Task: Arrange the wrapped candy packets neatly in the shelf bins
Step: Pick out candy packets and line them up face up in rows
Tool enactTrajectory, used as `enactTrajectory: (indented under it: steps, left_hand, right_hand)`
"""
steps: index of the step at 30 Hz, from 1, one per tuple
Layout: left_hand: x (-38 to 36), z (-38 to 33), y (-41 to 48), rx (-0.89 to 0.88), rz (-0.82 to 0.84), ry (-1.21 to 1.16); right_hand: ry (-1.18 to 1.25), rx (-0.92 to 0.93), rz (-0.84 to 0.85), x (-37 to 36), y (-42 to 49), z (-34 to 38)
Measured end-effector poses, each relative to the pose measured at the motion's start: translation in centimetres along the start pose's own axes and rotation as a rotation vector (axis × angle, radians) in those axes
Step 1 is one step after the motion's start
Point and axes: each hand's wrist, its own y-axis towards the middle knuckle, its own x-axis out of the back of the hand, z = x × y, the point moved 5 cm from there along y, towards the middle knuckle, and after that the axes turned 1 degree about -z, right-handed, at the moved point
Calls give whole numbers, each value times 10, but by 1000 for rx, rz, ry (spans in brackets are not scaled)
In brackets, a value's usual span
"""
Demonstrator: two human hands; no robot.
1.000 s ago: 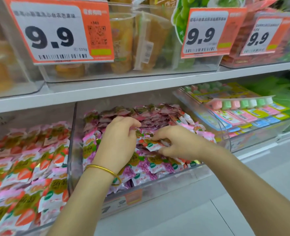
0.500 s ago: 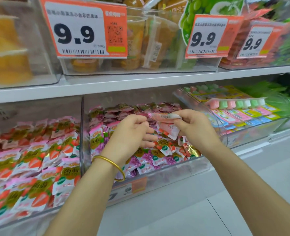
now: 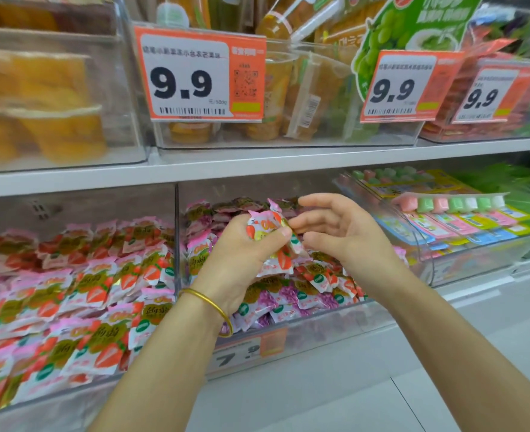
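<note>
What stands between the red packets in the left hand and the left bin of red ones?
Only the clear divider wall between the left bin and the middle bin, over which the left hand holds the red packets. Nothing else visible.

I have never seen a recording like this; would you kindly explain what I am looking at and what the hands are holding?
There is no machine here: these are a person's bare hands, filmed by one camera worn on the head, looking forward and down at shop shelves. The left hand grips a few strawberry candy packets above the middle bin, which holds purple packets among others. The right hand is open beside them, fingers relaxed, holding nothing. The left bin is full of strawberry packets. Orange price tags hang on the bins above.
</note>
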Motion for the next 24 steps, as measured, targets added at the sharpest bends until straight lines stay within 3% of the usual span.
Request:
enactTrajectory:
  steps: [4,8,13,20,24]
  left_hand:
    - [8,-6,-10,-58,-39,118]
    - [28,-21,-30,-96,-135,280]
    - [104,-23,-61,-78,-312,223]
    - [238,7,-85,157,-691,379]
    - [275,13,-87,240,-774,481]
  right_hand:
    - [68,41,4,-10,0,11]
    - [190,31,-126,-22,1,18]
    - [172,-16,-138,-52,6,15]
    - [69,-44,-75,-87,8,11]
    - [21,-41,-77,-92,11,9]
